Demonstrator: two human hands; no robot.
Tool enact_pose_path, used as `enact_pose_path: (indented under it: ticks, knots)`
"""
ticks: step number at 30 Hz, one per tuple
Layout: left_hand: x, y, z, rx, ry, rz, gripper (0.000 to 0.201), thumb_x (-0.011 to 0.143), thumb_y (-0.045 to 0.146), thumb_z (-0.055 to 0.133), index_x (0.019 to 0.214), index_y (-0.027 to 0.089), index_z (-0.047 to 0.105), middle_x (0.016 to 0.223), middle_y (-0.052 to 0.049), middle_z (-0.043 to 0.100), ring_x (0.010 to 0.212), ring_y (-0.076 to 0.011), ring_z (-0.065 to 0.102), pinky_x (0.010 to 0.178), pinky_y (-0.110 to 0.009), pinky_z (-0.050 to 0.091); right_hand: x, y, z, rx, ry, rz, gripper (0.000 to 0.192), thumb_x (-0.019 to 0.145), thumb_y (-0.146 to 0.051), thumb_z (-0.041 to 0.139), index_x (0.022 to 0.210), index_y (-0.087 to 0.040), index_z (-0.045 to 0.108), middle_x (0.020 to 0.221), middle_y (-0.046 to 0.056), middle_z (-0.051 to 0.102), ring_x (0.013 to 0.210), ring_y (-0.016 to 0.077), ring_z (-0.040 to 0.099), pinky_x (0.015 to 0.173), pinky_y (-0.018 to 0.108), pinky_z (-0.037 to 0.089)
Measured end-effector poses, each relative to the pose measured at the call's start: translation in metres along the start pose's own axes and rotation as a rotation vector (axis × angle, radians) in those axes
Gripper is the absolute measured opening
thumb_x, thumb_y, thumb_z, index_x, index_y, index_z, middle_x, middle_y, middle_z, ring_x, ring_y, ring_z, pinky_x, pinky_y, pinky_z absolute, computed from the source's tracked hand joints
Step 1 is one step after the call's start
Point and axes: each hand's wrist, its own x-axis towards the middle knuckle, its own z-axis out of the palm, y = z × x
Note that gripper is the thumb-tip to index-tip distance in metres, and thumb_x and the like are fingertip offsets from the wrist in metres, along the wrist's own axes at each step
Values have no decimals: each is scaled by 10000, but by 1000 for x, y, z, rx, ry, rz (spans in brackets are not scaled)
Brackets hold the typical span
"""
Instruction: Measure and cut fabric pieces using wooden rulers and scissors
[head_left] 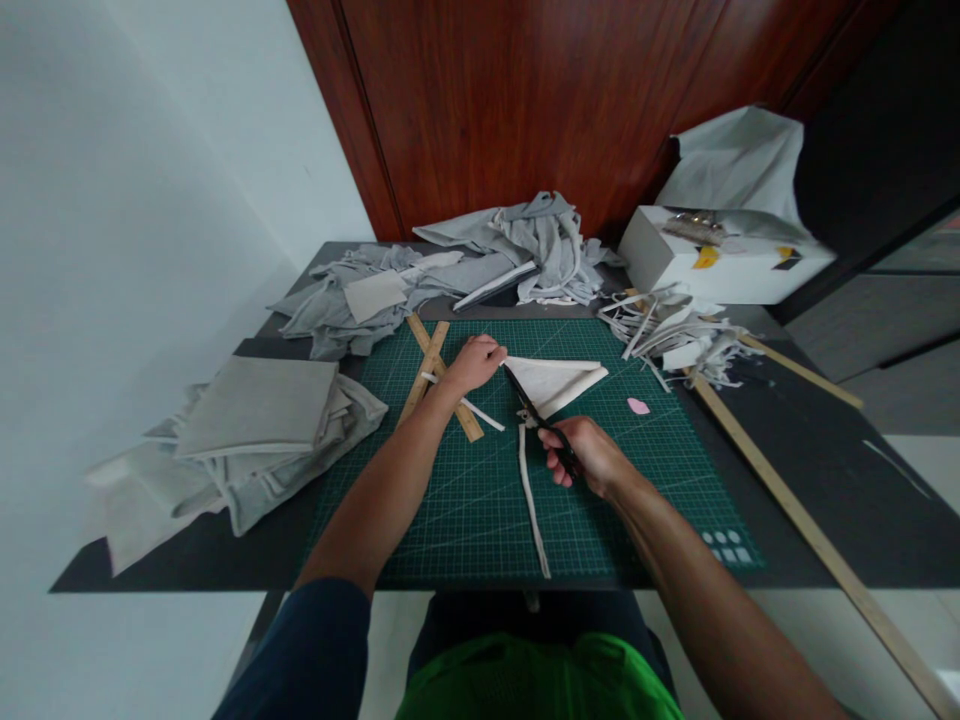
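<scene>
A folded, roughly triangular piece of white fabric point(551, 383) lies on the green cutting mat point(465, 530). My left hand point(477, 364) pinches its left corner. My right hand point(589, 455) is wrapped round the handles of black scissors point(541, 421), whose blades run along the fabric's left edge toward my left fingers. Just below the scissors, a narrow white strip point(531, 505) stretches toward the mat's front edge. Under and beside my left forearm, two wooden rulers point(425, 372) lie crossed, with another short white strip point(484, 415) across them.
Folded grey fabric point(259, 405) is stacked at left. Crumpled cloth point(540, 240) lies along the back. At right are a heap of fabric scraps point(679, 330), a white box point(720, 255) and a long wooden stick point(787, 500) jutting past the table edge. A pink scrap point(638, 406) rests on the mat.
</scene>
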Motion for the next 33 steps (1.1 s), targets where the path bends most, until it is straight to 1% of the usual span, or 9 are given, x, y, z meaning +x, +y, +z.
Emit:
enact_pose_path:
  ticks: [3,8,12,17,23,28,33]
  knots:
    - [3,-2,0,27,5,-19,387,988,236,472,653,188,660,802,-63,683,877,-190,651,909,-321,516,-1,-1,0,-5,-6,0,250,821,-255,580,583,-178,571,490,24,588,355,132,536,336,231,357]
    - [5,-2,-3,34,-26,-49,299,924,171,495,734,177,726,874,-69,715,887,-191,665,896,-317,533,-2,-1,0,-1,-4,0,248,819,-255,582,584,-180,573,495,28,592,357,132,533,338,233,362]
    - [5,-1,-5,-19,-34,-61,251,849,100,544,747,187,756,867,-49,733,910,-184,673,902,-307,541,-1,1,-2,-1,-4,3,234,815,-268,593,597,-183,579,499,28,597,357,132,532,335,234,362]
    - [4,-3,-3,-35,-25,-65,273,780,55,582,857,184,811,939,-59,743,922,-180,675,907,-308,547,2,2,-2,7,-6,-4,227,815,-278,595,609,-183,576,498,24,593,358,128,525,336,229,353]
    - [3,-5,0,-9,-10,-65,327,769,39,558,886,190,824,959,-58,740,933,-177,676,917,-313,553,0,2,-2,49,-23,-10,212,824,-273,598,638,-174,579,503,17,604,351,121,527,328,214,346]
    - [2,0,-1,-12,2,-73,334,766,25,551,876,190,819,957,-60,741,926,-184,681,924,-324,561,-2,1,0,110,-50,-15,249,856,-329,628,670,-168,589,502,21,606,361,128,544,339,216,379]
    - [1,3,-3,-24,2,-47,346,760,7,549,868,199,814,930,-51,741,951,-190,678,946,-330,555,2,-1,4,114,-50,1,260,886,-322,606,679,-166,591,507,21,607,363,126,544,350,217,396]
